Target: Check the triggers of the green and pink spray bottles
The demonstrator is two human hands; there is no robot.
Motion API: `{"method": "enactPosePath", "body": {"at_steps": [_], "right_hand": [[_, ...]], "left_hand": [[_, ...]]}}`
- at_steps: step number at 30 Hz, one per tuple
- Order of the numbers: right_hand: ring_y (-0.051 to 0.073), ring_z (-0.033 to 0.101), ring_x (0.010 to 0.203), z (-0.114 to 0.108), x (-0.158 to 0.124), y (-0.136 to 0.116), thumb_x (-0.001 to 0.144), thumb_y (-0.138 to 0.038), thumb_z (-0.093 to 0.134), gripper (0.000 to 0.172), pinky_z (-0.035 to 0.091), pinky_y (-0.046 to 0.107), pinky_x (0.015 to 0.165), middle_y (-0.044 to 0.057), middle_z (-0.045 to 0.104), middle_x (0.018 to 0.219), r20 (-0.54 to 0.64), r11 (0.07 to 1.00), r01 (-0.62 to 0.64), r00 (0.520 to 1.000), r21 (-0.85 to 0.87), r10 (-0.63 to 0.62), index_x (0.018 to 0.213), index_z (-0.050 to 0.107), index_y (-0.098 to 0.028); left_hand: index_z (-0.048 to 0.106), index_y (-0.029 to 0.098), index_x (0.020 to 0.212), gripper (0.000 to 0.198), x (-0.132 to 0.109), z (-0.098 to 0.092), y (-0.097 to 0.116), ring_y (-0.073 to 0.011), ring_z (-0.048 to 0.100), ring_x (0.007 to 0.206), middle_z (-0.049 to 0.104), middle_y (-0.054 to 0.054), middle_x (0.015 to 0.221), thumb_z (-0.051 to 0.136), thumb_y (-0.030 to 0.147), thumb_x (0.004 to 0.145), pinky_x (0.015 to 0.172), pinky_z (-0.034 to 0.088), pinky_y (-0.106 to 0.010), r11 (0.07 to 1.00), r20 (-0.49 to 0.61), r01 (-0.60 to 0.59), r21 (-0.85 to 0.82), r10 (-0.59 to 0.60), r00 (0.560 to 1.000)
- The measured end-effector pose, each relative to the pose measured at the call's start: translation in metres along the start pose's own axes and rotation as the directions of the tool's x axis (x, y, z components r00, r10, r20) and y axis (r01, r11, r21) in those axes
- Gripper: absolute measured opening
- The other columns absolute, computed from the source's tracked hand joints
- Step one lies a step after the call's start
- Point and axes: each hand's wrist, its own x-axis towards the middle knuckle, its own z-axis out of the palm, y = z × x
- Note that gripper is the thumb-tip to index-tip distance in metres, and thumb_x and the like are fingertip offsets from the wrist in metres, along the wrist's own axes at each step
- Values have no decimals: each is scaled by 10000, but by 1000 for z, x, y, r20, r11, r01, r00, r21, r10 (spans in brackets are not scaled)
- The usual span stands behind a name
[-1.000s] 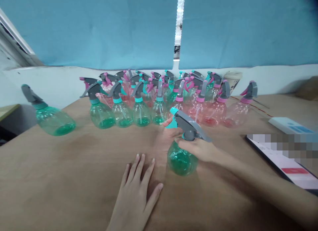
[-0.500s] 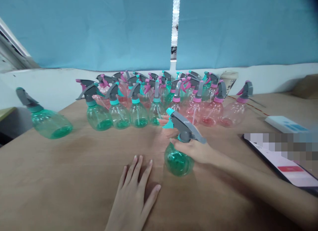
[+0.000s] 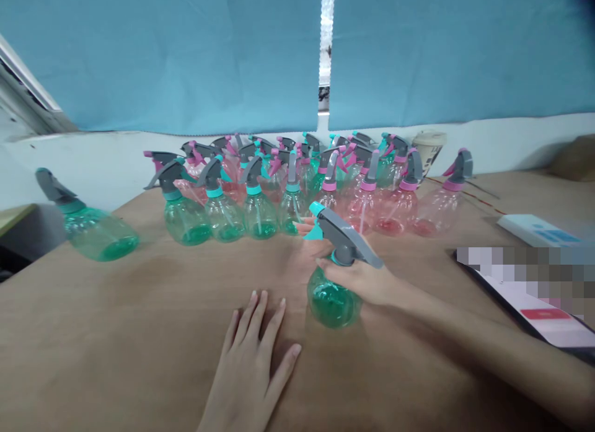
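My right hand (image 3: pixel 367 280) is wrapped round the neck of a green spray bottle (image 3: pixel 332 302). This bottle has a grey head with a teal nozzle and trigger, which point to the left; some of my fingers are behind it. Palm down on the wooden table (image 3: pixel 116 345), my left hand (image 3: pixel 253 357) lies with its fingers spread and holds nothing. Beyond my hands stands a front row of spray bottles, with a green one (image 3: pixel 186 221) at its left and a pink one (image 3: pixel 434 212) at its right. Apart from these, another green spray bottle (image 3: pixel 100 233) stands at the far left.
More pink and green spray bottles crowd behind the front row, near a paper cup (image 3: pixel 430 148). On the right lie a phone (image 3: pixel 525 308) with a lit screen, a white box (image 3: pixel 539 232) and a thin cord (image 3: pixel 474 202). A blue curtain (image 3: pixel 186 54) hangs behind.
Both hands and the held spray bottle keep nearly the same place. The view has shifted very slightly, so the far-left bottle appears a little further right.
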Motion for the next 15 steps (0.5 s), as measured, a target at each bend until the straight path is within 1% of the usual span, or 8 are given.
{"method": "enactPosePath", "body": {"at_steps": [2,5,7,9,10,12,14,15], "right_hand": [[107,367,477,1,0,0,684,-240,523,169,400,248,473,-70,273,504,-18,998,-18,1000,61,20,558,410,-242],[104,348,467,2,0,2,643,-238,539,60,395,246,459,-81,266,509,-43,993,-60,997,105,64,640,480,-249],[111,392,490,3,0,4,631,-227,541,101,427,254,483,-74,347,531,-46,991,-67,996,115,73,728,537,-253],[127,465,551,3,-1,5,636,-219,537,173,473,276,543,-46,476,609,-40,991,-62,997,117,67,801,573,-257],[134,490,579,3,-1,6,643,-224,537,176,487,286,566,-33,517,647,-40,992,-60,997,114,64,809,581,-259],[143,507,587,3,-1,7,656,-240,540,102,492,292,566,-28,523,632,-44,993,-67,996,97,72,751,574,-257],[143,496,559,3,-1,6,663,-248,544,16,482,285,541,-40,464,554,-44,994,-83,995,70,86,652,535,-254],[143,492,552,3,-1,6,662,-248,546,60,480,283,536,-42,446,534,-43,995,-84,995,58,86,613,513,-253]], "left_hand": [[381,196,1424,539,-1,0,0,-307,370,1351,384,-124,1485,427,419,936,1065,342,-534,1000,14,3,-3,-3,1000],[372,206,1430,549,-1,0,-1,-303,360,1358,371,-124,1493,435,429,932,1073,332,-530,1000,33,6,-1,-6,999],[372,206,1430,553,-1,1,-1,-308,365,1354,369,-127,1493,433,437,931,1067,338,-537,1000,36,4,0,-4,999],[375,201,1428,548,0,1,-1,-312,370,1351,379,-131,1487,421,437,936,1055,350,-548,1000,29,1,4,-1,1000],[377,199,1426,543,0,1,-1,-312,373,1349,384,-130,1484,414,436,939,1051,355,-549,1000,24,1,5,-1,1000],[391,201,1419,536,0,2,-1,-313,385,1341,393,-126,1479,404,442,941,1049,359,-544,1000,8,0,-1,0,1000],[400,206,1416,532,0,3,-1,-314,393,1334,399,-121,1476,399,447,941,1052,356,-538,1000,1,4,-10,-4,1000],[403,204,1414,533,0,3,-1,-316,396,1332,401,-123,1475,397,449,941,1050,356,-538,1000,-4,4,-14,-4,1000]]}}
